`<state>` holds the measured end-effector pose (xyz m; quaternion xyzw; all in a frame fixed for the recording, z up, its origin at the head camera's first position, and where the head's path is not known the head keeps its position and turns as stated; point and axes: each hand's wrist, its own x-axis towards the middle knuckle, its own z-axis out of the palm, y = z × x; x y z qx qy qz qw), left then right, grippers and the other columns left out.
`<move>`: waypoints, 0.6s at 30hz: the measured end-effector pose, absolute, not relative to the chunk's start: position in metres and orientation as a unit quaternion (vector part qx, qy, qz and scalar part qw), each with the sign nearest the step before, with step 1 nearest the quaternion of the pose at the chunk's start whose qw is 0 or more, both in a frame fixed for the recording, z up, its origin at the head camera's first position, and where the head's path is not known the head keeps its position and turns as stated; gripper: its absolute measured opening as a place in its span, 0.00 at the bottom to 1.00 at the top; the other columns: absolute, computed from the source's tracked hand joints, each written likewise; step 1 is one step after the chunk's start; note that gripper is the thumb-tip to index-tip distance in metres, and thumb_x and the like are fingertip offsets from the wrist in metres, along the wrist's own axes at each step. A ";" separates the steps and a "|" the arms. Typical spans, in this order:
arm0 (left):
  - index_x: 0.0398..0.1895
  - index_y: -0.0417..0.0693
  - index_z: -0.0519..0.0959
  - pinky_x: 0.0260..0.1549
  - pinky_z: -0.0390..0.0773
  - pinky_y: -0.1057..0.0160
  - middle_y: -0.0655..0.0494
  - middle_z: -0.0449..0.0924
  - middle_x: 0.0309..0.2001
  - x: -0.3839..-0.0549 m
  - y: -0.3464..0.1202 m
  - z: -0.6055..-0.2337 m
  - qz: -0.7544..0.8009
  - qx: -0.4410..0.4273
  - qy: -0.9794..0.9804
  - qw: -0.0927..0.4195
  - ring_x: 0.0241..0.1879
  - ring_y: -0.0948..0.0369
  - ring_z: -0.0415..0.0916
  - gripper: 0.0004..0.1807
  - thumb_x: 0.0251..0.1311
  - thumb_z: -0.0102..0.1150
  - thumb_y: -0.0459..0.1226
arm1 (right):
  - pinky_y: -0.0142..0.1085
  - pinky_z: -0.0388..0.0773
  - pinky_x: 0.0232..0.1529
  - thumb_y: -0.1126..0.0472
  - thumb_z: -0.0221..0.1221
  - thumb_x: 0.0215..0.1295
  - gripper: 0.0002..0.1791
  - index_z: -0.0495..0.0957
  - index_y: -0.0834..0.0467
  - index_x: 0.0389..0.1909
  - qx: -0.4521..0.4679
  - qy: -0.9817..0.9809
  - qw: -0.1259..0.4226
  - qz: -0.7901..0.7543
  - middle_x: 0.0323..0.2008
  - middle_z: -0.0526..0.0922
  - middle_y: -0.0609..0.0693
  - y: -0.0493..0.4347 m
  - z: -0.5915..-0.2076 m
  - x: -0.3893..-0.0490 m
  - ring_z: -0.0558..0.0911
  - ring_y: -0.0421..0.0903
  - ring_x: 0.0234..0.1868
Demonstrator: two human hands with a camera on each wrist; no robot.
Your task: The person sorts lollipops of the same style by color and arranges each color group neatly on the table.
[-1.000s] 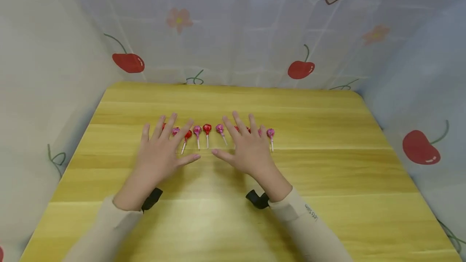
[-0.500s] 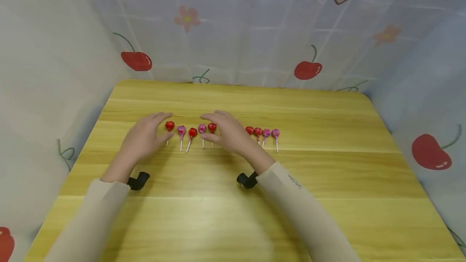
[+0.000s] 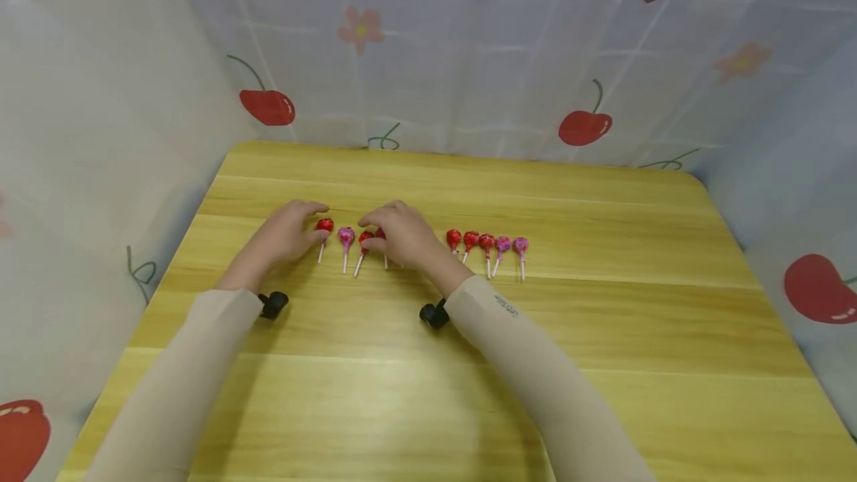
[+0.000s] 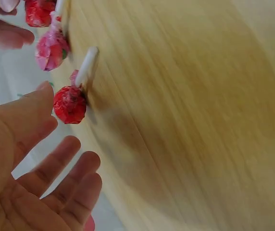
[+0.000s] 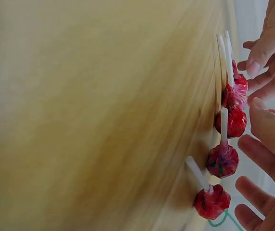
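Several wrapped lollipops lie in a row on the wooden table. My left hand (image 3: 284,235) is at the row's left end, its thumb close by a red lollipop (image 3: 324,225); in the left wrist view its fingers are spread and hold nothing. To the right of that lie a pink lollipop (image 3: 346,235) and another red lollipop (image 3: 364,239). Over the row hovers my right hand (image 3: 406,238), thumb and fingers apart, beside the second red lollipop and a partly hidden pink lollipop (image 3: 381,232). In the right wrist view a red lollipop (image 5: 212,202) lies near its fingers.
Right of my right hand, more lollipops lie close together, among them a red lollipop (image 3: 472,239) and a pink lollipop (image 3: 521,245). A printed curtain (image 3: 469,58) closes off the table's (image 3: 602,303) back and sides. Black wrist devices (image 3: 435,315) sit under the sleeves.
Both hands first spread flat over the row, then turned sideways with thumbs apart from fingers. The right hand moved left, uncovering the right-hand lollipops. The view shifted slightly.
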<state>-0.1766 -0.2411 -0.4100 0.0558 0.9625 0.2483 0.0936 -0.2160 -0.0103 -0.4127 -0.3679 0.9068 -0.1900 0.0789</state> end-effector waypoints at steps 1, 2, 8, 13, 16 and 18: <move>0.68 0.40 0.69 0.66 0.63 0.38 0.36 0.69 0.66 -0.178 -0.241 -0.410 0.248 0.057 0.962 0.096 0.67 0.40 0.64 0.26 0.70 0.57 0.39 | 0.48 0.66 0.67 0.48 0.62 0.67 0.21 0.80 0.47 0.60 -0.368 0.908 0.077 -0.184 0.58 0.82 0.42 -0.011 -0.412 -0.217 0.72 0.48 0.64; 0.68 0.40 0.70 0.66 0.64 0.38 0.36 0.70 0.65 -0.180 -0.241 -0.410 0.248 0.058 0.962 0.098 0.67 0.40 0.65 0.26 0.70 0.57 0.39 | 0.48 0.66 0.67 0.48 0.62 0.67 0.21 0.80 0.46 0.60 -0.370 0.909 0.077 -0.177 0.58 0.82 0.42 -0.013 -0.412 -0.217 0.72 0.49 0.64; 0.66 0.39 0.72 0.63 0.67 0.40 0.37 0.74 0.61 -0.186 -0.237 -0.413 0.249 0.051 0.961 0.108 0.63 0.41 0.69 0.23 0.70 0.56 0.38 | 0.49 0.65 0.66 0.48 0.63 0.67 0.19 0.82 0.46 0.57 -0.374 0.912 0.083 -0.146 0.56 0.84 0.40 -0.021 -0.412 -0.220 0.72 0.49 0.64; 0.65 0.39 0.73 0.63 0.68 0.41 0.38 0.75 0.60 -0.189 -0.234 -0.414 0.253 0.037 0.960 0.115 0.62 0.42 0.70 0.23 0.70 0.56 0.39 | 0.46 0.66 0.63 0.47 0.63 0.66 0.18 0.83 0.45 0.54 -0.376 0.913 0.082 -0.136 0.53 0.85 0.40 -0.023 -0.414 -0.222 0.73 0.48 0.61; 0.62 0.40 0.75 0.61 0.69 0.41 0.38 0.77 0.58 -0.189 -0.233 -0.415 0.254 0.031 0.960 0.112 0.60 0.42 0.72 0.21 0.70 0.57 0.39 | 0.46 0.66 0.61 0.46 0.64 0.64 0.17 0.84 0.44 0.52 -0.375 0.914 0.080 -0.133 0.51 0.85 0.39 -0.022 -0.414 -0.222 0.73 0.47 0.59; 0.60 0.40 0.76 0.60 0.71 0.42 0.39 0.78 0.57 -0.189 -0.233 -0.416 0.255 0.028 0.960 0.108 0.58 0.44 0.73 0.19 0.70 0.57 0.38 | 0.45 0.66 0.61 0.46 0.64 0.64 0.17 0.84 0.44 0.51 -0.375 0.914 0.079 -0.132 0.50 0.86 0.39 -0.022 -0.415 -0.222 0.73 0.47 0.58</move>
